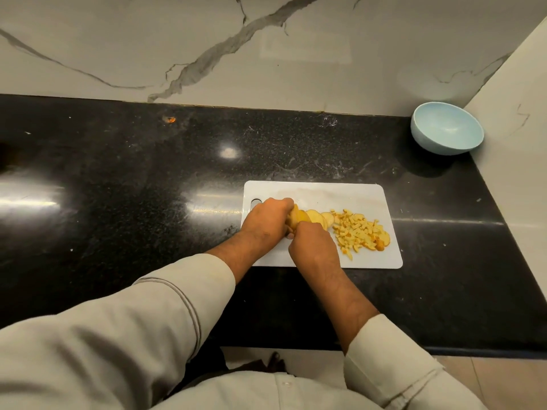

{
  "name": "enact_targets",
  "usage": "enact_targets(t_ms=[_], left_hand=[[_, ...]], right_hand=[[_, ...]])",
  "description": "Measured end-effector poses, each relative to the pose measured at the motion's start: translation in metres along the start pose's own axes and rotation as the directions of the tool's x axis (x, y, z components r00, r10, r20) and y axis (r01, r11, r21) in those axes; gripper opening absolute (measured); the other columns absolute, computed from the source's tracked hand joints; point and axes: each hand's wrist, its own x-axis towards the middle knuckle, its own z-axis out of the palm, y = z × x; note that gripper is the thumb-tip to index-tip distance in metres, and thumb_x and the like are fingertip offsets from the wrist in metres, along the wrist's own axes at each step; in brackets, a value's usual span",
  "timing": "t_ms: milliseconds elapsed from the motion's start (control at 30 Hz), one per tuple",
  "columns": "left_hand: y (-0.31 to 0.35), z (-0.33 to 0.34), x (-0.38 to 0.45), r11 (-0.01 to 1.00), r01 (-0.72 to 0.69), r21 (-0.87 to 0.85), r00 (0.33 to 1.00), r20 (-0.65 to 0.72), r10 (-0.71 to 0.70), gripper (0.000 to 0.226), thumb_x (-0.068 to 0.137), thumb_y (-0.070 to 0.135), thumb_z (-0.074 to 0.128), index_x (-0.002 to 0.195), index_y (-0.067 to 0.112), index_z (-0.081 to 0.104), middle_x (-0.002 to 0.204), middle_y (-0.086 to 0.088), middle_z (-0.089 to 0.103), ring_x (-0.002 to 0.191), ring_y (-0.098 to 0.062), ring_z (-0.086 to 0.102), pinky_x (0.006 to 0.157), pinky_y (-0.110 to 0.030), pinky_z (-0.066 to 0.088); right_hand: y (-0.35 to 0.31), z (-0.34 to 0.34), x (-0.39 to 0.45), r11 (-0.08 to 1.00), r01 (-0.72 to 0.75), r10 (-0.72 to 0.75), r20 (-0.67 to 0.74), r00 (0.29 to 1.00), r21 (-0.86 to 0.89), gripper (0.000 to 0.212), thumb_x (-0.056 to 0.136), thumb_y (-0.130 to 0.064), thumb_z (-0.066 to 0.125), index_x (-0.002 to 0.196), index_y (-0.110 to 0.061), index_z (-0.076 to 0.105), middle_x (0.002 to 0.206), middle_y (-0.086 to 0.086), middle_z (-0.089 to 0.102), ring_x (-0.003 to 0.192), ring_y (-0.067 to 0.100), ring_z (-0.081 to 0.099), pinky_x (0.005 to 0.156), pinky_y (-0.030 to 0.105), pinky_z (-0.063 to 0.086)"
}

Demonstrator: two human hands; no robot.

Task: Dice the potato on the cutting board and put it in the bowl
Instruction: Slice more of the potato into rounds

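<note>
I see my left hand (268,221) curled over the uncut end of the potato (296,218) near the left end of the white cutting board (367,199), fingers bent down around it, so that grip is closed on the potato. My right hand (313,245) sits just beside it, touching it at the near side of the potato, its fingers curled tight as though round a handle; whatever it holds is hidden under the hand, and I cannot tell what it is. Several round slices (321,217) lean in a row to the right of the potato. Beyond them a heap of small diced pieces (358,232) covers the right half of the board, reaching toward its near edge. The board lies on the black desk (148,173), toward its near edge. The pale blue bowl (447,128) stands well apart, in the far right corner of the desk against the wall, with nothing visible inside it.
</note>
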Motion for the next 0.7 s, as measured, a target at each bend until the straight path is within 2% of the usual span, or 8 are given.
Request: enact_targets(t_ms=[167,333,467,567,633,700], left_hand=[[0.001,-0.002,0.003,0.999,0.029,0.012,1.000,-0.002,-0.029,0.034,0.071,0.017,0.076,0.100,0.015,0.057,0.086,-0.004,0.060,0.085,-0.027,0.057,0.064,-0.031,0.042],[0.001,0.000,0.001,0.999,0.021,0.032,1.000,-0.003,-0.021,0.031,0.073,0.013,0.071,0.100,0.013,0.055,0.089,-0.009,0.064,0.087,-0.030,0.059,0.066,-0.033,0.048],[0.001,-0.004,0.004,0.999,0.045,0.003,0.999,0.022,-0.045,0.044,0.069,0.023,0.081,0.104,0.014,0.057,0.094,-0.007,0.063,0.089,-0.028,0.057,0.073,-0.036,0.051],[0.001,0.002,0.000,1.000,0.015,0.013,1.000,-0.019,-0.014,0.039,0.073,0.019,0.077,0.105,0.012,0.055,0.092,-0.010,0.064,0.088,-0.031,0.058,0.069,-0.036,0.049],[-0.001,0.004,-0.001,1.000,0.017,0.001,1.000,-0.018,-0.017,0.042,0.072,0.020,0.078,0.106,0.012,0.054,0.091,-0.009,0.063,0.088,-0.030,0.057,0.069,-0.036,0.049],[-0.002,-0.001,0.000,0.999,0.036,-0.027,0.999,-0.001,-0.036,0.047,0.070,0.023,0.081,0.108,0.014,0.056,0.092,-0.006,0.062,0.088,-0.027,0.055,0.073,-0.036,0.050]], right_hand=[[0.013,0.011,-0.009,1.000,-0.015,0.015,-0.006,1.000,0.006,0.025,0.088,-0.003,0.044,0.070,-0.018,0.037,0.063,-0.004,0.035,0.054,0.015,0.037,0.047,0.028,0.027],[0.010,0.013,0.001,0.998,-0.024,0.025,-0.014,1.000,0.064,0.021,0.089,-0.004,0.043,0.072,-0.016,0.041,0.064,-0.003,0.037,0.064,0.022,0.043,0.059,0.032,0.035],[0.021,0.027,-0.017,0.998,-0.042,0.042,0.008,0.999,-0.046,0.023,0.090,-0.006,0.043,0.070,-0.014,0.037,0.069,-0.001,0.041,0.064,0.020,0.041,0.060,0.031,0.033],[0.021,0.032,-0.015,0.999,-0.045,0.045,-0.005,0.999,0.002,0.013,0.093,-0.008,0.041,0.082,-0.011,0.046,0.085,0.009,0.055,0.071,0.025,0.049,0.062,0.032,0.034],[0.017,0.030,-0.008,0.997,-0.056,0.057,-0.012,0.998,0.056,0.011,0.094,-0.008,0.041,0.090,-0.008,0.051,0.095,0.012,0.059,0.084,0.030,0.057,0.065,0.033,0.037],[0.020,0.032,-0.010,0.998,-0.049,0.049,-0.019,0.999,0.033,0.013,0.095,-0.009,0.041,0.096,-0.007,0.053,0.098,0.013,0.061,0.088,0.031,0.059,0.066,0.033,0.037]])
